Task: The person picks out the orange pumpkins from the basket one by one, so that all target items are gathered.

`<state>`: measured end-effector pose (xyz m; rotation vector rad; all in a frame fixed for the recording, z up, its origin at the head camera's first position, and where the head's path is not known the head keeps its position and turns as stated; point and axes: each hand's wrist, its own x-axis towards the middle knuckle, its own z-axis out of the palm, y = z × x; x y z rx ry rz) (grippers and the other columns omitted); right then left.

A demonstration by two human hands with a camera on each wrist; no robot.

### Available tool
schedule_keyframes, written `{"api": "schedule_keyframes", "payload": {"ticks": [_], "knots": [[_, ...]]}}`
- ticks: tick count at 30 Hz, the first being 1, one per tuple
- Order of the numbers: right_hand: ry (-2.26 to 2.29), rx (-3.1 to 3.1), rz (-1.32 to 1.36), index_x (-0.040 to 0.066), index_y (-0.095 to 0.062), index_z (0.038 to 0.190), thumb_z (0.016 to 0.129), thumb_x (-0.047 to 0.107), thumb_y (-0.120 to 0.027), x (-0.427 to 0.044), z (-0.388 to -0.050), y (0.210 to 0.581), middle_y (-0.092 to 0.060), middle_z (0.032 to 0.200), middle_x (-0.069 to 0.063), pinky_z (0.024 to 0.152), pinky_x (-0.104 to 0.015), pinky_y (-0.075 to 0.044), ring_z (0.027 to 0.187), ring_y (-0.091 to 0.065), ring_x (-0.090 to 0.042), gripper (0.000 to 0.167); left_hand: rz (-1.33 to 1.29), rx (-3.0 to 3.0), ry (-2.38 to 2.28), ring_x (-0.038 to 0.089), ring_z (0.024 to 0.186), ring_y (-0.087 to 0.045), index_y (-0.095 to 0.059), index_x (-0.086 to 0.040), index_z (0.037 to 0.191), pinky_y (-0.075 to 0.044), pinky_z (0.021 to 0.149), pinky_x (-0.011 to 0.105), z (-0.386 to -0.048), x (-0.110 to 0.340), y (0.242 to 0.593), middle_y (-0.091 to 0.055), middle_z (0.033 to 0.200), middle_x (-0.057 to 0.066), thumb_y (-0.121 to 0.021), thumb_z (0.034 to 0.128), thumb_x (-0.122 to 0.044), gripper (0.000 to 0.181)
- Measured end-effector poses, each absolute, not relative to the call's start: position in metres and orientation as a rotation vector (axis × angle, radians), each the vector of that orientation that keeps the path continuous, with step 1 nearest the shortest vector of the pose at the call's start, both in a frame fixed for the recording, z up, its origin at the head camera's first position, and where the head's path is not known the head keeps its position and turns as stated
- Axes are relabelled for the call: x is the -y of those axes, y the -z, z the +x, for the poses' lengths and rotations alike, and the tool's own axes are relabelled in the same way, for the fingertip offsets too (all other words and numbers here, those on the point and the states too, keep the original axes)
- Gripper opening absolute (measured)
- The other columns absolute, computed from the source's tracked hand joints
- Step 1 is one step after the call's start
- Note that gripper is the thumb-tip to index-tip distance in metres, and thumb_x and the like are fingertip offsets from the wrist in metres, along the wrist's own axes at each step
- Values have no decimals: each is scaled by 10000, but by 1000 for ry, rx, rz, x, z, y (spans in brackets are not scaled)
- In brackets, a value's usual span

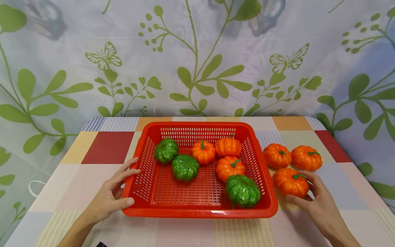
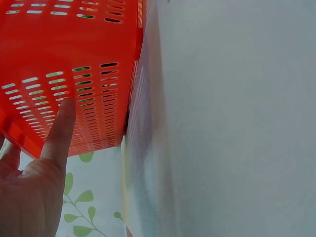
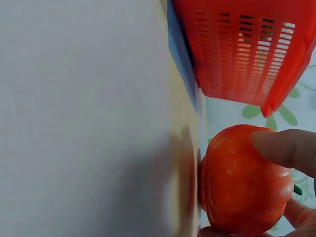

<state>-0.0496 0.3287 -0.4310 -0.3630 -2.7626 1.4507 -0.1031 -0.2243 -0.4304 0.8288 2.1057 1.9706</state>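
Note:
A red perforated basket (image 1: 200, 213) holds several small pumpkins, orange ones such as one at its back right (image 1: 228, 146) and green ones such as one at the front right (image 1: 242, 190). My left hand (image 1: 108, 196) grips the basket's left rim, thumb at the front and fingers over the edge; in the left wrist view a finger lies against the basket's outer wall (image 2: 59, 64). Right of the basket, my right hand (image 1: 319, 202) holds an orange pumpkin (image 1: 290, 182) between thumb and fingers. The right wrist view shows that pumpkin (image 3: 244, 180) with the thumb on its side.
Two more orange pumpkins, one nearer the basket (image 1: 277, 156) and one farther right (image 1: 306, 158), sit behind the held one. A checked cloth (image 1: 108, 147) covers the table. Behind it hangs a leaf-patterned curtain (image 1: 197, 44). A small dark object (image 1: 101, 244) shows at the bottom edge.

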Motion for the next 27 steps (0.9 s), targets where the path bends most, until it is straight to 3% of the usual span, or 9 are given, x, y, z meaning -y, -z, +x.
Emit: {"api": "schedule_keyframes", "payload": {"ticks": [2, 4, 6, 7, 9, 11, 17, 27], "knots": [[-1456, 2779, -351, 112, -295, 1493, 863, 230, -776, -331, -51, 432, -298, 1492, -170, 1028, -182, -352, 1304, -300, -427, 802, 825, -2104, -1970, 167, 1354, -333, -418, 119, 1383, -567, 838, 416, -103, 224, 430, -138, 1609, 127, -622, 786, 143, 630], [-1453, 2800, -352, 115, -307, 1497, 872, 234, -765, -333, -51, 434, -303, 1501, -193, 1119, -321, -299, 1312, -295, -432, 784, 821, -2107, -1967, 166, 1353, -335, -419, 117, 1384, -567, 837, 416, -103, 224, 430, -134, 1611, 123, -624, 787, 140, 631], [-1457, 2804, -355, 123, -311, 1502, 874, 237, -763, -334, -52, 435, -312, 1501, -203, 1129, -311, -286, 1305, -300, -399, 782, 814, -2111, -1964, 162, 1352, -335, -420, 113, 1385, -568, 836, 415, -103, 224, 429, -136, 1612, 118, -626, 789, 134, 631], [-1451, 2804, -353, 126, -315, 1502, 873, 237, -765, -335, -52, 436, -321, 1495, -201, 1086, -212, -302, 1299, -309, -358, 782, 811, -2112, -1963, 161, 1351, -338, -420, 111, 1387, -568, 834, 415, -103, 224, 429, -137, 1612, 116, -626, 790, 133, 631], [-1440, 2796, -343, 124, -320, 1501, 870, 229, -769, -337, -53, 438, -340, 1475, -200, 926, -53, -321, 1266, -331, -272, 782, 806, -2114, -1962, 159, 1348, -342, -421, 109, 1388, -569, 832, 416, -103, 224, 429, -139, 1612, 112, -625, 792, 132, 630], [-1426, 2789, -340, 113, -317, 1500, 865, 223, -774, -338, -53, 439, -349, 1455, -195, 783, 12, -323, 1222, -338, -243, 791, 808, -2113, -1963, 158, 1347, -344, -420, 111, 1386, -569, 831, 416, -102, 224, 429, -139, 1611, 113, -624, 791, 134, 629], [-1442, 2793, -349, 73, -288, 1502, 866, 178, -769, -339, -54, 436, -313, 1457, -204, 749, 9, -320, 1243, -311, -382, 805, 824, -2105, -1972, 161, 1352, -334, -416, 124, 1381, -564, 840, 414, -102, 225, 430, -139, 1607, 129, -620, 787, 146, 628], [-1453, 2789, -350, 85, -285, 1520, 860, 181, -775, -342, -53, 437, -269, 1493, -213, 787, 21, -293, 1291, -282, -450, 827, 821, -2113, -1962, 165, 1348, -336, -420, 117, 1384, -567, 835, 414, -103, 225, 430, -140, 1608, 124, -623, 788, 144, 630]]}}
